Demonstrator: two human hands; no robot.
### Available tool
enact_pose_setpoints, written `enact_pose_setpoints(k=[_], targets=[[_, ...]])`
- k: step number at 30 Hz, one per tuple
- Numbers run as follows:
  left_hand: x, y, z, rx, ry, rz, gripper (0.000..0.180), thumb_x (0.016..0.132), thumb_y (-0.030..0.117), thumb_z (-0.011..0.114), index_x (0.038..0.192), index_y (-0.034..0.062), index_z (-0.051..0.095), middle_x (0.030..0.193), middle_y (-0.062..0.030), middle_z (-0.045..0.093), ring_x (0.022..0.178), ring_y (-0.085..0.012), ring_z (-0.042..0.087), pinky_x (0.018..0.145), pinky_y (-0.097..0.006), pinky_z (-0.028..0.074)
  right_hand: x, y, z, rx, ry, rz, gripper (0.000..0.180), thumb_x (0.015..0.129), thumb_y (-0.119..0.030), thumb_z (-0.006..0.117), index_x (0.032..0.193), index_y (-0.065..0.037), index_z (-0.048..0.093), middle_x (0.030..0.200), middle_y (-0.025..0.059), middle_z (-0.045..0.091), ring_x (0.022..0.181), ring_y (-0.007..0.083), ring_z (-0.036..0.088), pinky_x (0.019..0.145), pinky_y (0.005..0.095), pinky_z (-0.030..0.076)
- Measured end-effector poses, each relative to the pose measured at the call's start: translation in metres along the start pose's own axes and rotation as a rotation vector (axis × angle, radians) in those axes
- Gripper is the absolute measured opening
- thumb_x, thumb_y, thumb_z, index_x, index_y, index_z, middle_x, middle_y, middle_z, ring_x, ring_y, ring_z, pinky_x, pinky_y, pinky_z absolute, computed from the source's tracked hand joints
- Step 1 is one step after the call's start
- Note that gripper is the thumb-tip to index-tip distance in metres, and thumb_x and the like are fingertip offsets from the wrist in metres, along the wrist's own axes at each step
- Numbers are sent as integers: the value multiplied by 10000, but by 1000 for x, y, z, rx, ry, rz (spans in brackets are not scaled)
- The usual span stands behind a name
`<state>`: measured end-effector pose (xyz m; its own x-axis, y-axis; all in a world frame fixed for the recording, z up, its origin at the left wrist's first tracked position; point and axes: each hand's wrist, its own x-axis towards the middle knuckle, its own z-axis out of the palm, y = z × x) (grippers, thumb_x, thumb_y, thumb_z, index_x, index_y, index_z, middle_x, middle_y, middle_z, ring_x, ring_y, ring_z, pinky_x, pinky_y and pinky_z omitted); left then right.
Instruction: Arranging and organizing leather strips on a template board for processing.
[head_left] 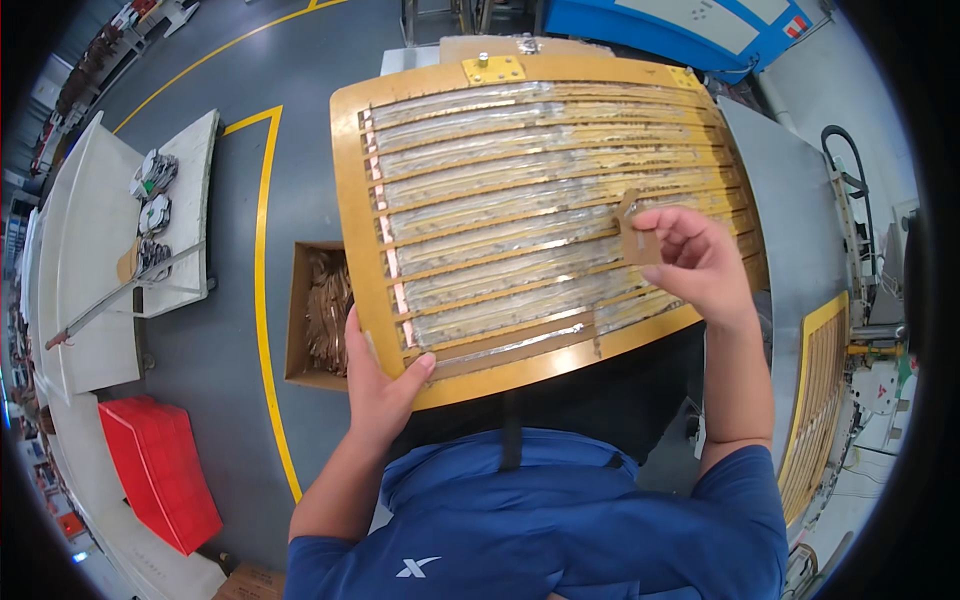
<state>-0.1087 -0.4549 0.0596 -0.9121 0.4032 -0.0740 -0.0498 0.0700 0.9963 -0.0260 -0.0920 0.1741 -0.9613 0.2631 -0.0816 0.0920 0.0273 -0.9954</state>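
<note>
Gripping the near left corner of the yellow panel (pixel 540 215), my left hand (pixel 375 385) has its thumb pressed on top of the frame and its fingers hidden under it. My right hand (pixel 695 260), over the right part of the panel, pinches a small brown piece (pixel 638 240) between thumb and fingertips, just above the slats. The panel is large, with long pale strips lying between its yellow bars, and it rests tilted over the grey counter (pixel 790 260), its near edge close to my blue shirt.

I think the panel could slip or tip, because only one hand holds it at a corner and much of it hangs past the counter edge. The small piece could also drop from the pinch, as only the fingertips hold it.

Left of the panel, on the floor, an open cardboard box (pixel 312 315) holds many brown scraps. Further left and nearer, a red crate (pixel 160 470) lies on the floor; its contents I cannot see.
</note>
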Motion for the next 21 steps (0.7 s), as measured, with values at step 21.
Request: enact_pose_setpoints(k=[21], targets=[[14,8,-15,-417,30,-314,428,1063,41,535,1451,-28,367,1358,-137,584,1257,-156,567,1078,-348,475,47,49,146,-490,-607,-431,257,899,-107,738,788,-68,510,808,96,534,731,346,616,644,451,512]])
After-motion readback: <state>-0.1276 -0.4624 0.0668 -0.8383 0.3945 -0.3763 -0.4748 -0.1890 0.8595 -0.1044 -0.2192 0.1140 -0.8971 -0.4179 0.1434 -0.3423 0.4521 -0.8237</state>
